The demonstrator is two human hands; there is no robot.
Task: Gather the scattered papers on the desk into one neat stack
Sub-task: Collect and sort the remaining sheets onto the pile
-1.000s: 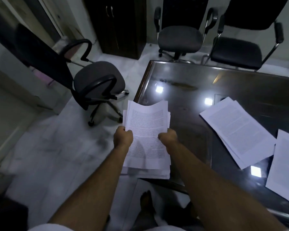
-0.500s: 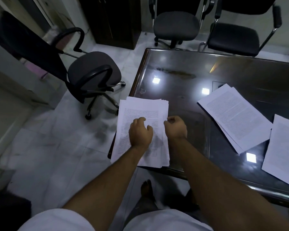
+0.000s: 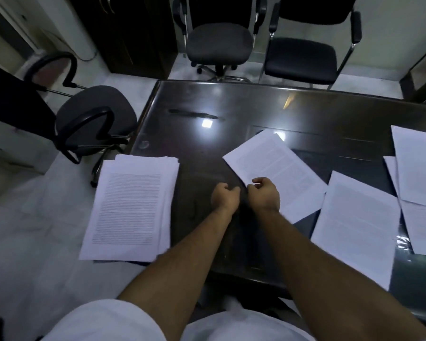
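Note:
A thick stack of printed papers (image 3: 130, 205) lies on the near left corner of the dark glossy desk (image 3: 231, 107), hanging over its left edge. Angled sheets (image 3: 283, 163) lie at mid-desk, another sheet (image 3: 359, 225) sits to their right, and more overlapping papers (image 3: 418, 173) are at the far right. My left hand (image 3: 225, 196) hovers over bare desk between the stack and the angled sheets, fingers loosely curled and holding nothing. My right hand (image 3: 265, 193) is beside it at the near left edge of the angled sheets, fingers loosely curled, with no clear grip on them.
A swivel chair (image 3: 96, 116) stands close to the desk's left side. Two more chairs (image 3: 219, 45) (image 3: 303, 57) stand behind the far edge. A dark cabinet (image 3: 133, 33) is at the back left. My legs and white clothing are below the desk's near edge.
Both hands let go of the thick stack, which now lies on the desk's left corner. They moved right toward the angled sheets, and the view shifted right, showing more papers.

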